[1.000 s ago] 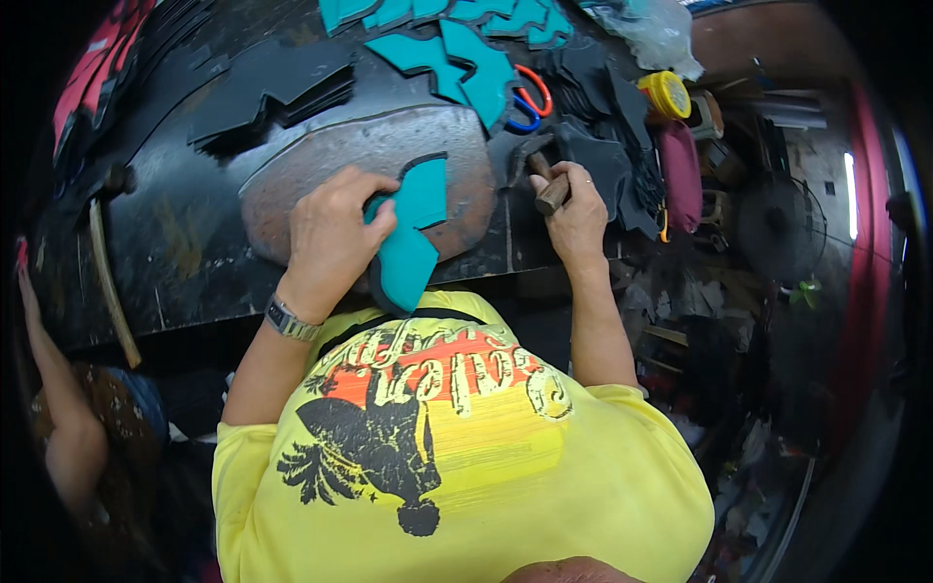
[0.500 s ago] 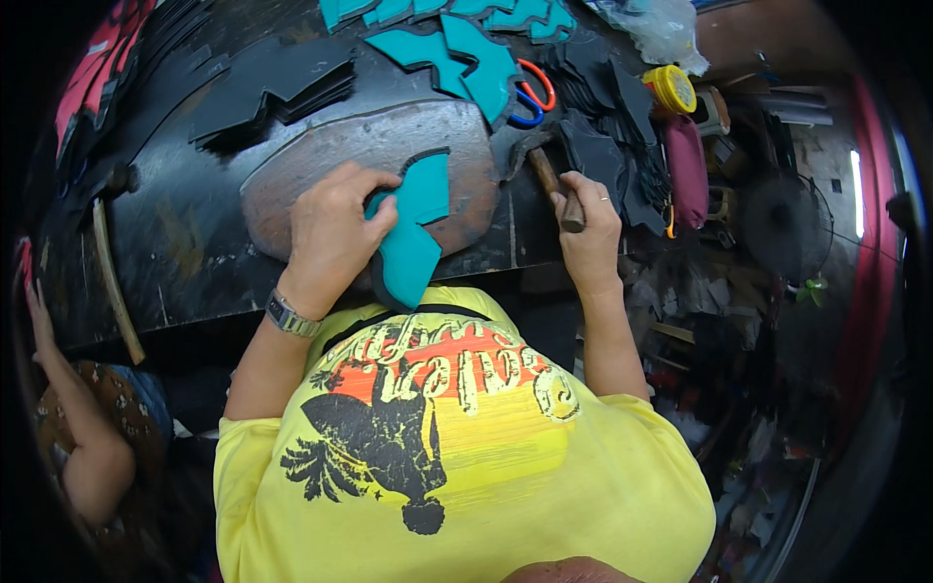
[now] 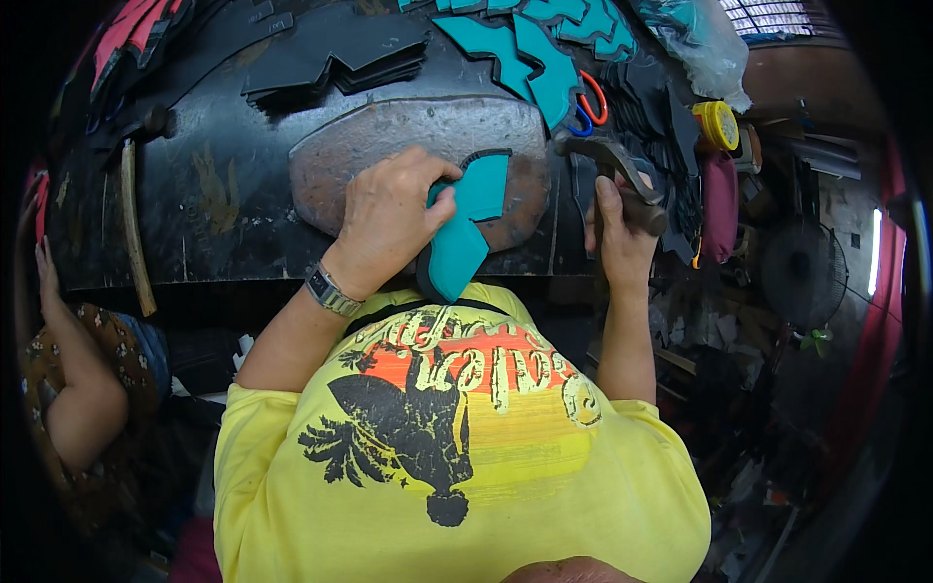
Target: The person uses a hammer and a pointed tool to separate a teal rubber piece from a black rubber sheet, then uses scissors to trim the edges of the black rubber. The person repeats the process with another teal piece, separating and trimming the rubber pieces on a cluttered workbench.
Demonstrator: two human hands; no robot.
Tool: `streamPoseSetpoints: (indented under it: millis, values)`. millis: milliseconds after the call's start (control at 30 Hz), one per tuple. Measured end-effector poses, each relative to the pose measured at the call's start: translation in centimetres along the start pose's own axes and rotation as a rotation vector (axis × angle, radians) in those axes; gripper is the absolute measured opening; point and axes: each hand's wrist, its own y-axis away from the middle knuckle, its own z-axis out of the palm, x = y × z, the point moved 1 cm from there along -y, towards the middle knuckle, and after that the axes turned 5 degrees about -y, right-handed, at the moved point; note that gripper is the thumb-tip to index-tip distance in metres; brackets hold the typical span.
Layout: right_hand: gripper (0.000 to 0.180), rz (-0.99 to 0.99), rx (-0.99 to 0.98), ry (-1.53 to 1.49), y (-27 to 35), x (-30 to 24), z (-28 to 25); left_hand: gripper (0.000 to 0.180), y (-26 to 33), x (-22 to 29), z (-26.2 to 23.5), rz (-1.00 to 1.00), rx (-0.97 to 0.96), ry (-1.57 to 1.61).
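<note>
My left hand [image 3: 394, 216], with a watch on the wrist, pinches a teal cut piece with a black edge [image 3: 478, 194] between thumb and fingers. The piece lies partly over a rounded brown-grey slab [image 3: 418, 124], and its lower end reaches past the table edge toward my shirt. To the right, my right hand [image 3: 627, 238] is closed around a hammer [image 3: 610, 155]. The curved hammer head is uppermost, right of the slab and apart from the teal piece. Part of the handle is hidden by my fingers.
Behind the slab lie stacked black pieces [image 3: 335, 73], more teal pieces [image 3: 539, 68] and red-and-blue-handled scissors [image 3: 593, 100]. A yellow tub [image 3: 716, 126] stands at right. Another hammer's wooden handle [image 3: 134, 228] overhangs the table at left, near another person's arm [image 3: 83, 389].
The hammer has turned in my right hand, so its head now shows above my fingers. My left hand still pinches the teal piece. The whole view has shifted somewhat.
</note>
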Motion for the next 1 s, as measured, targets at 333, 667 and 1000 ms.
streamPoseSetpoints:
  millis: [333,667,1000]
  values:
    - [0.033,-0.163,-0.243,0.331,-1.3,-2.4,4.1,0.013,0.1,0.0,0.0,-0.006,-0.022,0.007]
    - [0.025,-0.237,-0.354,0.176,0.2,-2.2,5.3,0.013,0.1,-0.1,0.2,0.011,-0.018,0.004]
    - [0.021,-0.078,-0.333,0.434,0.0,-0.9,5.6,0.016,0.5,0.0,-0.1,0.014,0.026,-0.010]
